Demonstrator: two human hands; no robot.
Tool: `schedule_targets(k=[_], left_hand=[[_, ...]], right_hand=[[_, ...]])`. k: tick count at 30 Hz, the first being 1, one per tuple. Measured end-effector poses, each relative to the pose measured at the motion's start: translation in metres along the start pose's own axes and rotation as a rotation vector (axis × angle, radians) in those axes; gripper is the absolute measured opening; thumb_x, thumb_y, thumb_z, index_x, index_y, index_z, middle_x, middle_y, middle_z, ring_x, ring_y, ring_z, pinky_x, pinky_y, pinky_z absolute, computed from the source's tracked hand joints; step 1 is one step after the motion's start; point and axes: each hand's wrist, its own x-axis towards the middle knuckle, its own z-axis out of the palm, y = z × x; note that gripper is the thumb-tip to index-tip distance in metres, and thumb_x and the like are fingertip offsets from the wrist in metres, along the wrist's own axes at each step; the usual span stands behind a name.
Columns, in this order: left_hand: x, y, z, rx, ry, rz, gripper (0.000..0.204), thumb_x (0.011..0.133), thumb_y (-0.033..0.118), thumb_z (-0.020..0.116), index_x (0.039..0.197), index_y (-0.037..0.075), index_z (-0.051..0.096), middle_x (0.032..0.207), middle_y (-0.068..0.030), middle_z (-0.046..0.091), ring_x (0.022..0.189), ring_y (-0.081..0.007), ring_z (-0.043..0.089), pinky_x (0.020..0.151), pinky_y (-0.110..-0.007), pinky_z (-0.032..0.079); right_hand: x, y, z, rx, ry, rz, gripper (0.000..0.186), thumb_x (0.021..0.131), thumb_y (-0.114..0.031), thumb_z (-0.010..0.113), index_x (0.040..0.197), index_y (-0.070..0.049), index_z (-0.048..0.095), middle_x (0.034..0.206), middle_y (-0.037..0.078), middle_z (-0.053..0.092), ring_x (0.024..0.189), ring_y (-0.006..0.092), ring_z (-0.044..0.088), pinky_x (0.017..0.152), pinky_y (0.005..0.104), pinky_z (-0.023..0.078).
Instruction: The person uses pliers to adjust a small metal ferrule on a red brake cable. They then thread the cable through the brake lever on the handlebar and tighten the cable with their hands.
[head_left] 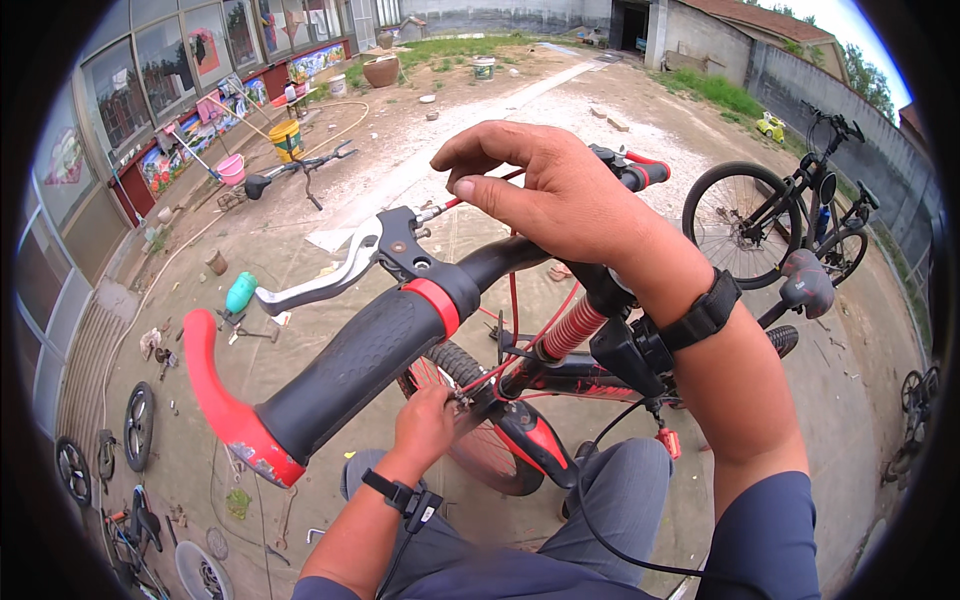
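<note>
A black and red bicycle stands before me, its handlebar slanting across the view. At its near end are a black grip, a red bar end and a silver brake lever. My right hand lies over the middle of the handlebar, fingers loosely curved, thumb apart, nothing in them. Lower down, my left hand pinches at the fork, beside the front tyre and the red cables. What its fingertips hold is too small to make out. Both wrists wear black straps.
Another bicycle stands at the right. Left on the ground lie a turquoise bottle, loose wheels and tools; a white basin is lower left. Farther off are a yellow bucket and a pink bucket.
</note>
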Motion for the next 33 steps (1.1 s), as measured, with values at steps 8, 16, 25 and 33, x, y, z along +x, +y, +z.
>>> schedule_targets(k=[8,16,25,33], left_hand=[[-0.002,-0.006,0.004,-0.032,0.009,0.009,0.016,0.089,0.006,0.071,0.105,0.004,0.07,0.101,-0.0165,0.071,0.097,-0.0397,0.068,0.083,-0.049,0.055],[-0.005,-0.009,0.008,-0.047,0.024,-0.001,0.015,0.09,0.006,0.07,0.104,0.004,0.07,0.101,-0.0165,0.071,0.096,-0.0398,0.069,0.082,-0.049,0.055],[-0.004,-0.011,0.005,-0.138,0.01,0.017,0.013,0.091,0.003,0.069,0.103,0.002,0.068,0.098,-0.0202,0.07,0.093,-0.0414,0.068,0.082,-0.051,0.055],[-0.009,-0.014,0.001,-0.377,-0.108,-0.189,0.02,0.096,0.01,0.07,0.114,0.002,0.068,0.107,-0.0219,0.073,0.1,-0.0364,0.073,0.087,-0.046,0.056]], right_hand=[[-0.03,0.026,-0.046,-0.345,0.082,0.019,0.022,0.096,-0.007,0.065,0.115,-0.005,0.076,0.11,0.013,0.074,0.105,0.0302,0.071,0.096,0.0384,0.055],[-0.052,0.033,-0.059,-0.267,0.029,0.203,0.027,0.098,-0.004,0.061,0.123,-0.004,0.073,0.12,0.013,0.07,0.112,0.0279,0.068,0.099,0.0372,0.053],[-0.071,0.032,-0.063,-0.304,0.228,0.121,0.031,0.1,-0.007,0.062,0.129,-0.002,0.07,0.119,0.014,0.071,0.109,0.0224,0.071,0.094,0.0338,0.057],[-0.139,-0.007,-0.036,-0.305,0.423,0.162,0.036,0.102,-0.003,0.061,0.137,-0.004,0.067,0.127,0.013,0.071,0.121,0.0222,0.07,0.105,0.0365,0.055]])
